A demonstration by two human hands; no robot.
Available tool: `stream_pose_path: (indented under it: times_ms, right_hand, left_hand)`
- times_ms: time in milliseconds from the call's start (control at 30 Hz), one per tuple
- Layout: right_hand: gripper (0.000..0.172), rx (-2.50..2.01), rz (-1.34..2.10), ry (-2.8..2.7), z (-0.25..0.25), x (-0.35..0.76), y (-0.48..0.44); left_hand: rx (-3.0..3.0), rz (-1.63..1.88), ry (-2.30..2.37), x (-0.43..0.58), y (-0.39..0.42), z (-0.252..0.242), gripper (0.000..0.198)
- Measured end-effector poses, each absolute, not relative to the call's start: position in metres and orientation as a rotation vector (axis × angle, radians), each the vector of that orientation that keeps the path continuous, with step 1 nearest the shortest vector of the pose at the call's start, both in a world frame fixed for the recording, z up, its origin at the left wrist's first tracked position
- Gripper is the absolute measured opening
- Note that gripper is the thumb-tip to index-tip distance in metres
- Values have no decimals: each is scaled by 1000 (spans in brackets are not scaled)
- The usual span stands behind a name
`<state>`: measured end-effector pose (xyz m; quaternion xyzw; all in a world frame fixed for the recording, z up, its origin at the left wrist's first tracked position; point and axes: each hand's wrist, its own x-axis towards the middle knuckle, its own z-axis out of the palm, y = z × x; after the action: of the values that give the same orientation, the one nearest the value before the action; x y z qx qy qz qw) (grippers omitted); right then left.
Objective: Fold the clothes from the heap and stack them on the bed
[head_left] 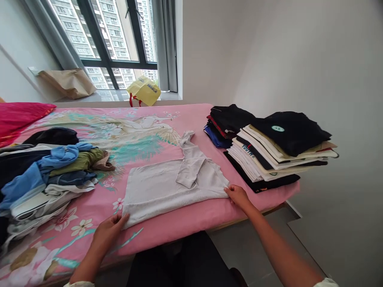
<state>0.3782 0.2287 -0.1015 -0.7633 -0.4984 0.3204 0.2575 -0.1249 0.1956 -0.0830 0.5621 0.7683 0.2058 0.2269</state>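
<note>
A light grey T-shirt (155, 179) lies on the pink flowered bedsheet (191, 219), its near side folded lengthwise over the middle. One sleeve lies turned back on top, while the other points away toward the far side. My left hand (110, 231) pinches the shirt's near left corner at the hem. At the opposite end, my right hand (237, 196) grips the edge near the collar between thumb and fingers. Both hands rest low, close to the bed's front edge.
A loose heap of clothes (66, 163) lies on the left. To the right stand a tall stack of folded shirts (269, 155) and a smaller folded pile (220, 129). A yellow bag (145, 91) and a brown paper bag (68, 83) sit by the window.
</note>
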Motion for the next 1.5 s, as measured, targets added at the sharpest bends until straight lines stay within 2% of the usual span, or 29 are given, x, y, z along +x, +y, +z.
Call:
stream_pose_path:
  times_ms: [100,367,567,700,767,833,900,1033,1133,1200,1333,1433,1500]
  right_hand:
    - [29,-2097,848,-1393,-103,377,226]
    - [32,-2145,820,-1430,-106,377,226]
    - [33,-2161,810,-1435,-105,377,227]
    - [32,-2167,793,-1449,-103,377,227]
    - [32,-2171,771,-1458,-103,376,227]
    - [33,-2177,748,-1468,-102,374,226]
    - [33,-2186,732,-1475,-103,372,226]
    - [36,-2204,742,-1483,-103,374,225]
    - [33,-2243,722,-1472,-98,380,222]
    - [28,-2266,540,-1460,-88,375,219]
    - [23,-1849,79,-1612,-60,312,206]
    - [30,-1351,149,-2012,-54,240,194]
    - [40,-1182,168,-2356,-66,214,189]
  left_hand:
    - [1585,451,2142,-119,191,-77,42]
    - [1475,596,2161,-115,183,-79,24]
    - [1467,647,1992,-130,193,-88,34]
    - [1495,655,2062,-128,190,-82,43]
    - [1698,744,2170,-116,183,-76,48]
    - [2069,822,2121,-96,176,-73,41]
    - [2420,746,1863,-74,169,-75,38]
    - [2613,443,1605,-53,164,-87,56]
    - [2572,280,1596,-69,161,-87,49]
    - [2557,210,1603,-82,159,-81,43]
    - [2581,340,1578,-70,167,-69,37]
    - [2643,432,1484,-31,181,-72,46]
    - [2669,398,1496,-17,184,-81,45]
